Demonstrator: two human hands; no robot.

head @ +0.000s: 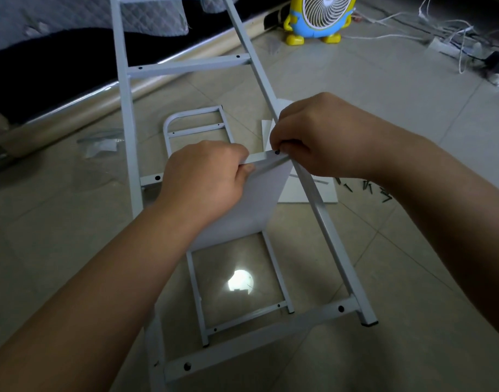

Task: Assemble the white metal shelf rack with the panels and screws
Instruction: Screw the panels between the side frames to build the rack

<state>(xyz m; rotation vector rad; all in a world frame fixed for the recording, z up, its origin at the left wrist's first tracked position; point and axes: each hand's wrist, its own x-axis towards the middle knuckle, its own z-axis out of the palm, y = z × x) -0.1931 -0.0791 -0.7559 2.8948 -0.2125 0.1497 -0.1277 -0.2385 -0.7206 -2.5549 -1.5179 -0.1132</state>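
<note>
A white metal side frame with crossbars stands tilted in front of me, its feet near the bottom of the view. A white shelf panel hangs against the frame's middle crossbar. My left hand grips the panel's top edge. My right hand pinches a dark screw at the crossbar's right end, beside the right upright. A second, smaller white frame lies flat on the floor under the first.
Several dark screws lie loose on the tiles at the right, beside a white sheet. A yellow and blue fan and tangled cables sit at the back right. Clear plastic bags lie left, by a bed edge.
</note>
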